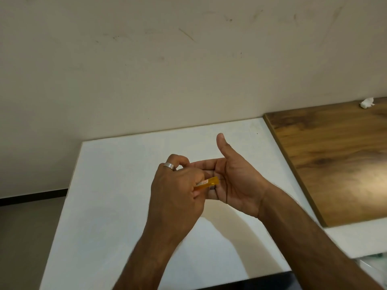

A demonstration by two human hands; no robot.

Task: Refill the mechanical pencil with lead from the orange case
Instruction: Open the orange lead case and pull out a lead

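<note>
Orange, the lead case [207,183] is gripped at frame centre by the curled fingers of the left hand [178,197], its tip laid on the flat, released right hand [234,185] above the white surface [117,185].

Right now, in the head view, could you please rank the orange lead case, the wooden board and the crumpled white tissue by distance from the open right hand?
1. Orange lead case: touching the right hand.
2. Wooden board: to its right.
3. Crumpled white tissue: board's far corner.
</note>
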